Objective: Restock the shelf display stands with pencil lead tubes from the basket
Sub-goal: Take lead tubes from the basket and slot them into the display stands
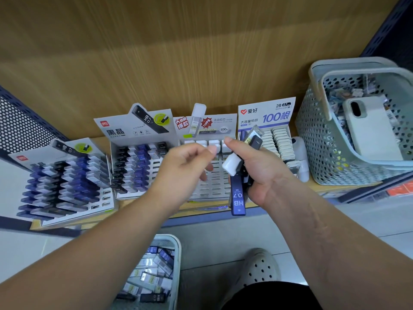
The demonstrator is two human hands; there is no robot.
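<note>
Head view, basket [178, 248] holding lead tubes [152, 280], right grip [261, 173] clutching tube bundle [237, 198], left grip [183, 168] loosely curled

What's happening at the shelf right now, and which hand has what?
A person is restocking. The right hand grips a bunch of lead tubes, among them a blue HB 0.7 tube and a white-capped tube. The left hand, fingers loosely curled and apparently holding nothing, is close beside the bunch. Both hands are in front of the white display stand, where many slots are empty. The floor basket holds more tubes.
</note>
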